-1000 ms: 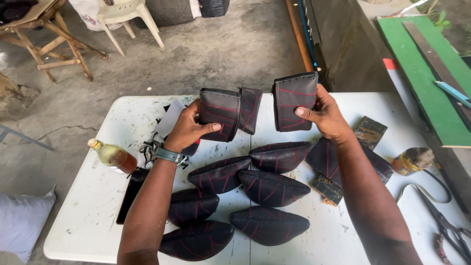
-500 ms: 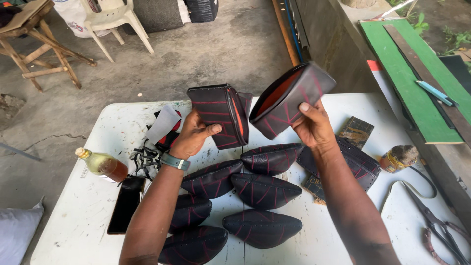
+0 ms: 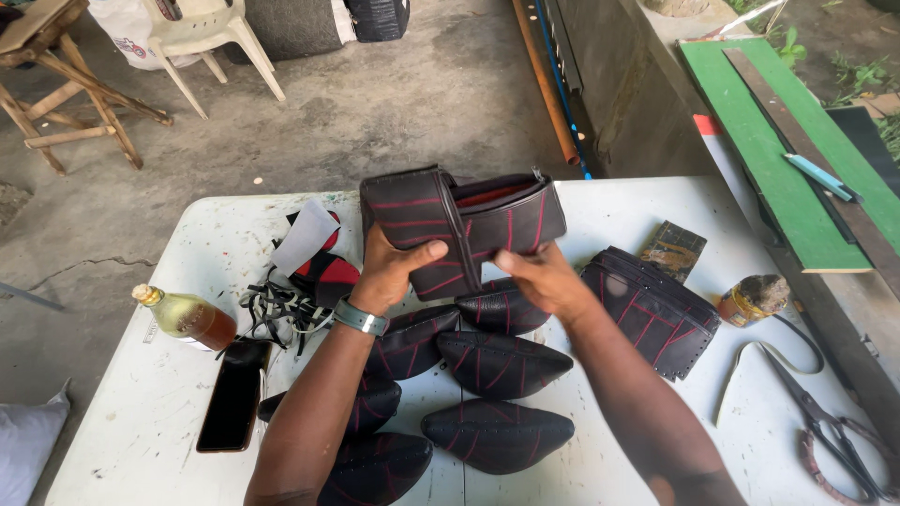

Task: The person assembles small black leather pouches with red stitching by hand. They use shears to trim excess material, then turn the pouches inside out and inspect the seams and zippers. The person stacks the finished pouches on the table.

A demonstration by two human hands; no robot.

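I am holding two black leather pieces with red stitching (image 3: 464,225) together above the white table (image 3: 169,412); they look light, pliable, likely to flex. My left hand (image 3: 398,272) is clamped on the left piece's side, my right hand (image 3: 539,276) pinching the lower edge. More stitched panels (image 3: 502,365) are lying below.

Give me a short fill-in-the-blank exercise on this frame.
1. Both hands hold black leather pieces stitched in ____ thread.
2. The left hand wears a ____ on its wrist.
3. The phone lies just below a small ____ of amber liquid.
4. The scissors lie at the table's ____ edge.

Answers: red; watch; bottle; right
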